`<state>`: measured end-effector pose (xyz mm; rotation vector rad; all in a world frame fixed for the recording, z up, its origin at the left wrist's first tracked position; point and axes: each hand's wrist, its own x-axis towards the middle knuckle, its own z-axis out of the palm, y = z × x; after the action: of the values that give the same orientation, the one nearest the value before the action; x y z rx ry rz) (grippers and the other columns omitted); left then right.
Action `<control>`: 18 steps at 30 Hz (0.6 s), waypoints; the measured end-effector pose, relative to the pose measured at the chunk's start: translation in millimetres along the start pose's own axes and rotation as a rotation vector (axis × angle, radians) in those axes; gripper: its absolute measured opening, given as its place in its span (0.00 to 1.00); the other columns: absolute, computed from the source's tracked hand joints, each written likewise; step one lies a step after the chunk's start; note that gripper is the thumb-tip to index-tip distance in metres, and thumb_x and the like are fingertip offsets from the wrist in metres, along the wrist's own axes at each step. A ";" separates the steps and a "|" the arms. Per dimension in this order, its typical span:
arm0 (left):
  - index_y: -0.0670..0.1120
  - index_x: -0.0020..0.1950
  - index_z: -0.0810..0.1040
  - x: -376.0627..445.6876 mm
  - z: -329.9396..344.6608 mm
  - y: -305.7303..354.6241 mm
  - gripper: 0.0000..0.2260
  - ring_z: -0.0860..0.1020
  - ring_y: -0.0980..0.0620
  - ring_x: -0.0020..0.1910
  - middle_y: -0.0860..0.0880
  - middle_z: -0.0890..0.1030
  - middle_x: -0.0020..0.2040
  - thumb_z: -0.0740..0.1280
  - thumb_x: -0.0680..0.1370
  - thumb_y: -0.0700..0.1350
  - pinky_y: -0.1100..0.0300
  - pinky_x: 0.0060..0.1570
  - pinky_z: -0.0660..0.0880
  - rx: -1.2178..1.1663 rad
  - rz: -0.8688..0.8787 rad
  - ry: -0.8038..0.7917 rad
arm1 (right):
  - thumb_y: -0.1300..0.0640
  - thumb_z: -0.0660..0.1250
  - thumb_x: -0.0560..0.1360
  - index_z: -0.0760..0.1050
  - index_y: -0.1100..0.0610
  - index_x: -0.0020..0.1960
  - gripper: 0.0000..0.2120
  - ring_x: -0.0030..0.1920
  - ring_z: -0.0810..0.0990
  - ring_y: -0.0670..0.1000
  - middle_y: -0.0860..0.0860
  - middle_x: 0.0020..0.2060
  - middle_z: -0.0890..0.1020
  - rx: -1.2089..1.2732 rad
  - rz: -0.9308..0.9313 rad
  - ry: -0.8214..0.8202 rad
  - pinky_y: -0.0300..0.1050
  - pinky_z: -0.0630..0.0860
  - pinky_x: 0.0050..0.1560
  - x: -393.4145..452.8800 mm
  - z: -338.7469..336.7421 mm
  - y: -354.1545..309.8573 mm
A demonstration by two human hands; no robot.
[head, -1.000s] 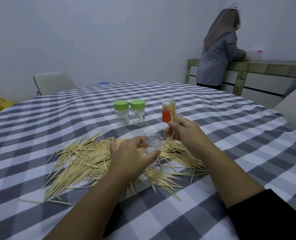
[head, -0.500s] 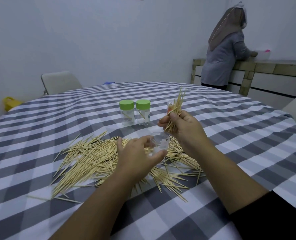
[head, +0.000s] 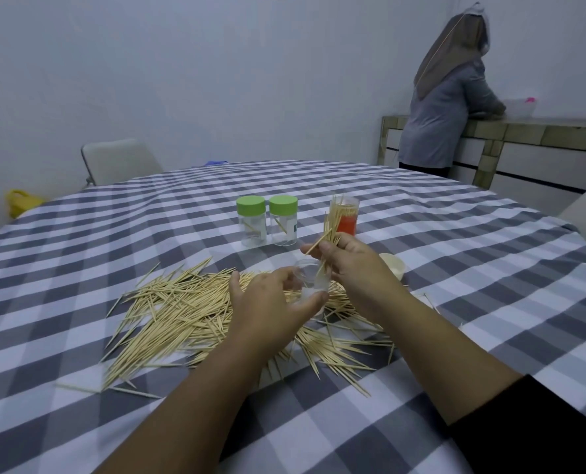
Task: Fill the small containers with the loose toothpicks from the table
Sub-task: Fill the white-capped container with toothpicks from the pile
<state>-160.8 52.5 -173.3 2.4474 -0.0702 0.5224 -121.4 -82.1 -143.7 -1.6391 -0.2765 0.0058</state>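
Nearest to the camera, two bare forearms reach over the table with the grey and white checked cloth (head: 455,254). The left hand (head: 267,302) curls its fingers and thumb around a small clear container (head: 310,280), which it holds tilted just above the heap of loose toothpicks (head: 182,309). The right hand (head: 356,265) pinches a bundle of toothpicks (head: 329,234) between thumb and fingers; the lower ends of the bundle are at the open mouth of the clear container, and the upper ends point up. The heap spreads over the cloth under and to the left of both hands, with some sticks also lying to the right, near the right forearm. Just beyond the right hand lies a small cream lid (head: 394,265) on the cloth. Further away stand two clear jars with green caps (head: 266,206) side by side, each with only a few toothpicks inside. Beside them on the right is an orange container (head: 346,222), open and full of upright toothpicks; the bundle partly hides it. At the far side of the table stands a pale chair (head: 120,160), and a yellow object (head: 21,200) is on the floor by the white wall. In the far right corner a person in grey (head: 445,121) stands at a counter (head: 541,131), turned away.
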 end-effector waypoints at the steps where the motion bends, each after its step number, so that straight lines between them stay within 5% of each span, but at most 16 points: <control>1: 0.56 0.59 0.74 0.1 0.0 -0.5 0.21 0.73 0.60 0.60 0.62 0.75 0.47 0.64 0.72 0.67 0.47 0.72 0.40 -0.003 -0.006 -0.001 | 0.54 0.58 0.81 0.79 0.50 0.47 0.11 0.59 0.78 0.49 0.46 0.53 0.83 -0.010 0.008 -0.015 0.59 0.68 0.65 -0.7 0.6 0.9; 18: 0.54 0.62 0.74 1.1 1.2 0.5 0.23 0.73 0.59 0.62 0.59 0.80 0.53 0.64 0.73 0.65 0.47 0.72 0.40 0.028 0.001 0.000 | 0.56 0.57 0.81 0.78 0.50 0.48 0.11 0.59 0.77 0.46 0.45 0.51 0.83 0.066 -0.046 -0.020 0.56 0.67 0.67 -2.8 4.2 -7.2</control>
<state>-159.5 51.4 -173.5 2.4750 -0.0647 0.5273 -126.2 -78.1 -137.5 -1.5676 -0.3264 -0.0038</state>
